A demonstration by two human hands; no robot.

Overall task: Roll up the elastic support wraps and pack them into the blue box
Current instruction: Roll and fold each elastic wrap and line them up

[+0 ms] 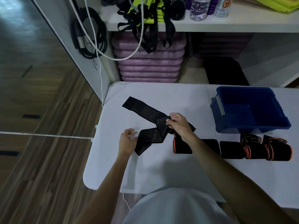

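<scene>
A long black wrap with thin pale stripes (pixel 145 110) lies unrolled and folded in a zigzag across the white table (pixel 161 172). My right hand (pixel 179 125) pinches this wrap at its fold near the middle. My left hand (pixel 127 139) hovers with relaxed fingers beside the wrap's near end, holding nothing. The blue box (pixel 226 126) stands at the right, and it looks empty. A row of rolled black wraps, some with orange stripes (pixel 252 149), lies in front of the box.
A shelf unit behind the table holds stacked purple pads (pixel 150 62), black straps (pixel 145 26), bottles and cables. A white cable (pixel 101 75) hangs past the table's left corner. Wooden floor lies to the left.
</scene>
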